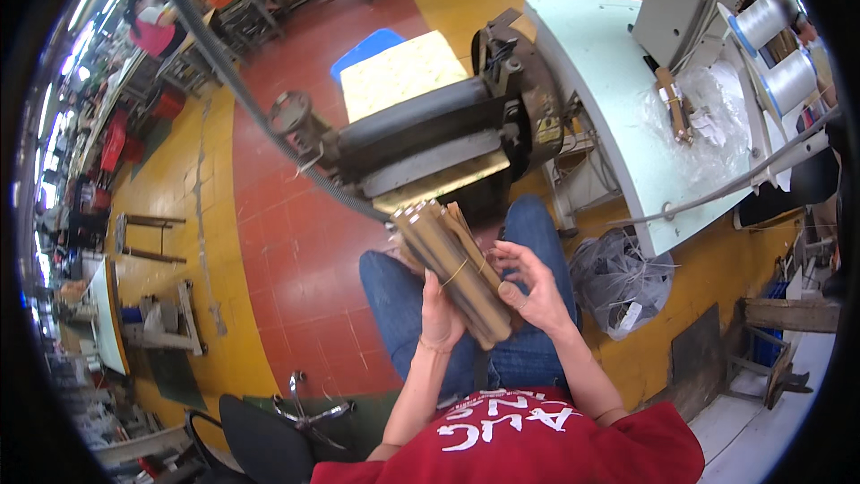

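Note:
Above my lap is a bundle of long, flat brown strips, tilted, with a thin band around its middle. They look like leather, but I cannot be sure. My left hand grips the bundle from its left side, thumb on top. On the other side my right hand has its fingers curved and apart, close to the band and the bundle's right edge. Whether its fingertips touch the band is hard to make out. Just beyond the bundle stands a dark roller machine.
A cream sheet lies behind the roller, over a blue piece. To the right is a pale green table with thread cones and another strip bundle. A plastic bag sits below. A hose crosses at left.

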Demonstrator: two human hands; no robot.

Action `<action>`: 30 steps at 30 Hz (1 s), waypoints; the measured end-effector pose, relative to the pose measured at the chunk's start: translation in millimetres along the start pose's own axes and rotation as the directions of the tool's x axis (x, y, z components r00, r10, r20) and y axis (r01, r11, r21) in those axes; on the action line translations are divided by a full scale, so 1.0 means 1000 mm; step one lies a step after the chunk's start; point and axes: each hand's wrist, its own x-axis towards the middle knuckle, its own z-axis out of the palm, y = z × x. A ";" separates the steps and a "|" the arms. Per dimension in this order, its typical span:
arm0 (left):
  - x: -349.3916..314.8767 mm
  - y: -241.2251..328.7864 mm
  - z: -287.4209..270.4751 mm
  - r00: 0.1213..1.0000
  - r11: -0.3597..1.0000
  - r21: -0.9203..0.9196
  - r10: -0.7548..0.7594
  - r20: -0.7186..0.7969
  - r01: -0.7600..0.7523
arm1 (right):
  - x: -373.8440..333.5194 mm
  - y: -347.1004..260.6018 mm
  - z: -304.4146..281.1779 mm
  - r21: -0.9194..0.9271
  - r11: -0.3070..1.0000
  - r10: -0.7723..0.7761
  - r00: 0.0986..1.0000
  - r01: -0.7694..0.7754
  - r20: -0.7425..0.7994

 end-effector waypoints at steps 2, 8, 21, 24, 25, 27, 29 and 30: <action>-0.008 -0.003 -0.003 0.997 0.998 0.015 -0.055 -0.054 0.056 | -0.016 0.009 0.012 -0.060 0.996 0.071 0.989 -0.064 0.127; -0.018 -0.008 0.000 1.000 0.971 0.240 -0.006 -0.008 0.007 | -0.024 0.007 0.009 -0.008 0.985 0.173 0.971 -0.175 0.166; -0.021 -0.018 -0.009 0.987 0.961 0.231 -0.157 0.010 0.151 | -0.038 0.015 -0.020 0.606 0.661 0.274 0.894 -0.442 0.353; -0.021 -0.028 -0.007 0.994 0.979 0.201 -0.022 -0.105 0.043 | -0.038 0.017 -0.019 0.325 0.902 0.241 0.956 -0.283 0.166; -0.020 -0.028 -0.008 0.988 0.985 0.172 0.000 -0.153 0.027 | -0.036 0.016 -0.019 0.188 0.955 0.214 0.971 -0.230 0.104; -0.016 -0.026 -0.011 0.983 0.983 0.173 0.083 -0.163 -0.054 | -0.032 0.010 -0.020 -0.106 0.986 0.128 0.992 -0.128 -0.008; -0.015 -0.016 -0.018 0.985 0.991 0.124 0.073 -0.155 -0.054 | -0.025 -0.003 -0.023 0.053 0.977 0.209 0.977 -0.207 -0.037; -0.014 -0.011 -0.021 0.982 0.996 0.091 0.020 -0.186 -0.003 | -0.021 -0.011 -0.027 0.103 0.984 0.154 0.987 -0.149 -0.048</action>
